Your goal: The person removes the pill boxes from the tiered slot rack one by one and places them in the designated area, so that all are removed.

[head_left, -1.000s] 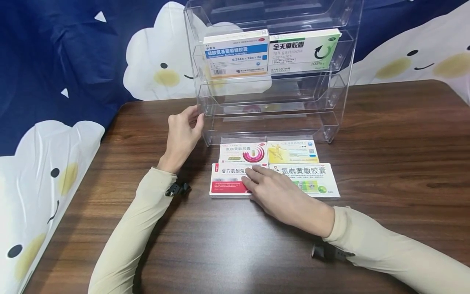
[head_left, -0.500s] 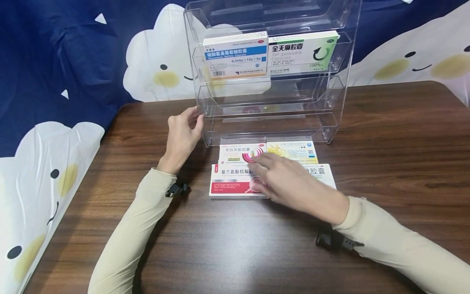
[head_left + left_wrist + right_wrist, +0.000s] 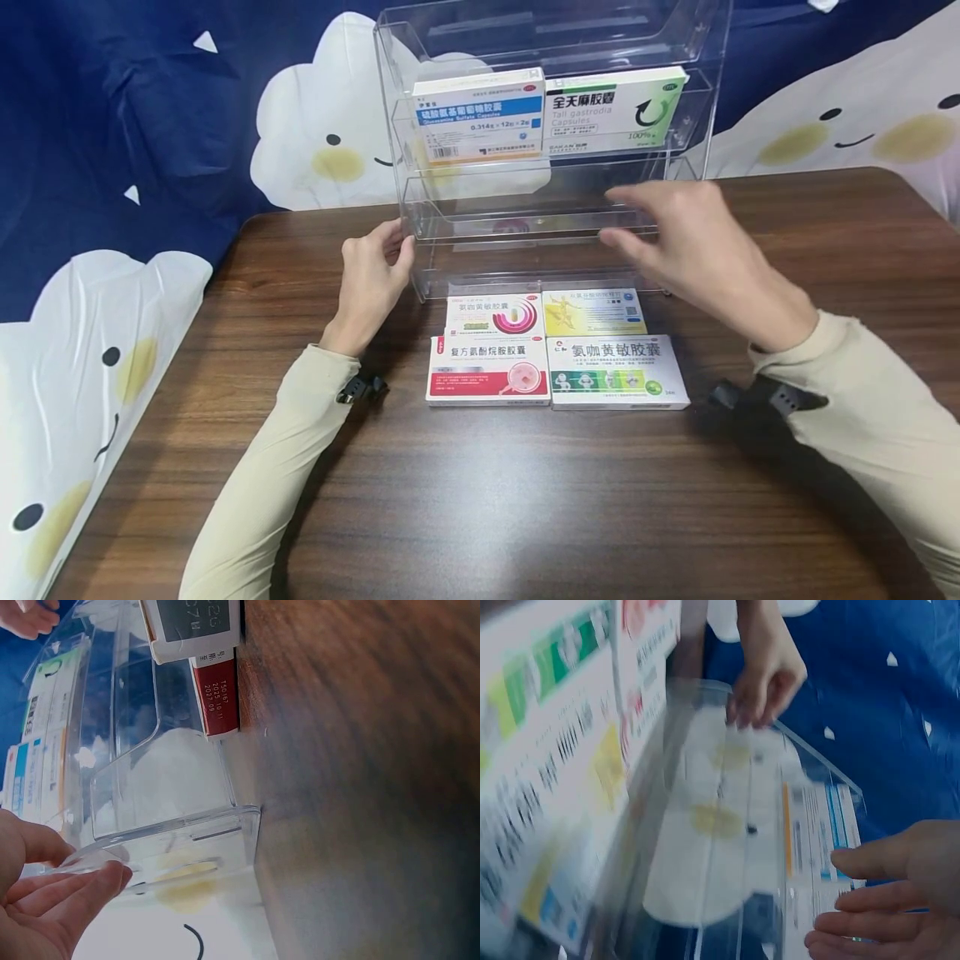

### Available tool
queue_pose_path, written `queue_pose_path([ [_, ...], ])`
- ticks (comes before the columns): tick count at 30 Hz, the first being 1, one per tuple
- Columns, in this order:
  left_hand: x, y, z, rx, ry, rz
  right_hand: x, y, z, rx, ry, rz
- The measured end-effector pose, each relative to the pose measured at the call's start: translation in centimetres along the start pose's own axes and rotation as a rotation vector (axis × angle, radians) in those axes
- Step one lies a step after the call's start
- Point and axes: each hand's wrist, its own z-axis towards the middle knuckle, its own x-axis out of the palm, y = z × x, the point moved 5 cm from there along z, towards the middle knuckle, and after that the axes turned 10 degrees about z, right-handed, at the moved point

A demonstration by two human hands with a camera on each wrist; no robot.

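A clear acrylic display rack (image 3: 555, 223) stands at the back of the table. My left hand (image 3: 372, 271) pinches the edge of its left side panel, thumb and fingers on either face in the left wrist view. My right hand (image 3: 697, 242) is in front of the rack's right side, fingers extended and holding nothing. Before the rack lie a pink-ringed medicine box (image 3: 495, 315), a yellow-and-white medicine box (image 3: 594, 312), a red-and-white medicine box (image 3: 487, 371) and a green-and-white medicine box (image 3: 617, 372), in two rows. Whether my right fingertips touch the rack I cannot tell.
On an upper tier stand a blue-and-white glucosamine box (image 3: 480, 117) and a green-edged Tall Gastrodia capsule box (image 3: 615, 112), side by side. A dark wooden table (image 3: 450, 500) bears everything. Behind it hangs a blue cloth (image 3: 187, 100) with white clouds.
My right hand has lifted off the flat medicine boxes and moved up and right to the rack's right side. My left hand has stayed on the rack.
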Motion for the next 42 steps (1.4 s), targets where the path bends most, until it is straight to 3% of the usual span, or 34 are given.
queue_pose_path([
  [4,0.0,-0.1,0.0,0.007,-0.007,-0.010,-1.6,-1.2,0.5,0.053,-0.088,-0.037],
  [11,-0.1,-0.1,-0.1,0.019,-0.014,-0.002,-3.0,-2.7,1.3,0.145,-0.198,-0.012],
  [19,-0.1,-0.2,-0.1,0.017,-0.008,-0.005,-4.3,-4.4,3.0,0.248,-0.241,0.006],
  [27,-0.1,-0.1,-0.1,0.017,-0.009,0.010,-4.7,-5.2,4.0,0.310,-0.228,-0.002],
  [31,-0.1,-0.1,-0.1,0.009,-0.005,0.004,-4.8,-5.2,4.2,0.314,-0.240,-0.025],
  [37,-0.2,-0.1,-0.1,0.011,-0.011,-0.003,-4.4,-4.8,4.3,0.267,-0.231,-0.142],
  [42,-0.2,-0.1,0.0,0.010,-0.008,-0.002,-4.2,-4.6,4.7,0.227,-0.214,-0.179],
])
